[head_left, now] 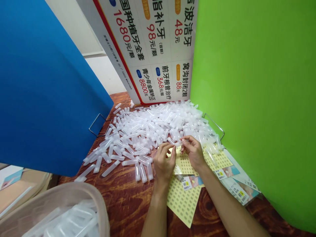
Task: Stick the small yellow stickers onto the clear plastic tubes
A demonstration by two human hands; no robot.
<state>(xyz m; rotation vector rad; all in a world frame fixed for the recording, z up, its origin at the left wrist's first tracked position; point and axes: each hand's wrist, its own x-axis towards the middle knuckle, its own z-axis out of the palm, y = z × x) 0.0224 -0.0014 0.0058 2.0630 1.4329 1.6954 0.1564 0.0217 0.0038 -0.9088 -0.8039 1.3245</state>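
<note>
A big heap of small translucent plastic tubes (pixel 153 126) covers the far half of the wooden table (pixel 128 197). My left hand (pixel 164 161) and my right hand (pixel 194 151) meet just in front of the heap, fingers pinched together on one clear tube (pixel 178 143) held between them. Under my hands lie yellow sheets of small round stickers (pixel 184 197).
A blue board (pixel 41 85) stands on the left and a green board (pixel 256 92) on the right, each on wire feet. A printed price poster (pixel 158 49) leans at the back. A clear tub (pixel 61 214) holding tubes sits at lower left. Sticker packets (pixel 237 189) lie at right.
</note>
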